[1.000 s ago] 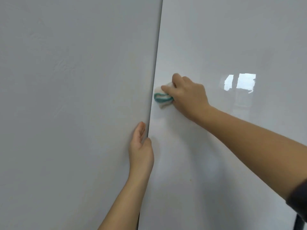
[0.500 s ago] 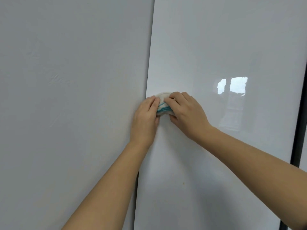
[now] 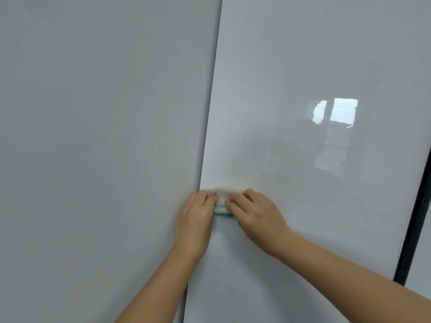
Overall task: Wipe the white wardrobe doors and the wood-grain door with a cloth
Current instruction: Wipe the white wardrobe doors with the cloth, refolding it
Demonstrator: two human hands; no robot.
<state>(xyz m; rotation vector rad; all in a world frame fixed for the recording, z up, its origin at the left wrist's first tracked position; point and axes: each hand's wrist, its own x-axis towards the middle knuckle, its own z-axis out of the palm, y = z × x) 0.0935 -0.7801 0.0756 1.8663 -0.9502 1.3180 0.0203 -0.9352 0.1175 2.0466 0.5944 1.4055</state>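
Note:
Two white wardrobe doors fill the view: a matt left door [image 3: 98, 148] and a glossy right door [image 3: 291, 66], meeting at a vertical seam. A small white cloth with teal stripes [image 3: 222, 201] lies against the right door, right beside the seam. My left hand [image 3: 196, 217] holds the cloth's left side with curled fingers. My right hand [image 3: 256, 213] grips its right side. Both hands press it to the door. No wood-grain door is in view.
A dark vertical gap or frame strip [image 3: 412, 224] runs down the right door's far edge, with another pale panel [image 3: 422, 264] beyond it. A window reflection [image 3: 342, 113] shines on the glossy door.
My left hand left the door edge and rose to join the right hand on the cloth. Both hands with the cloth now sit lower in view, still at the seam.

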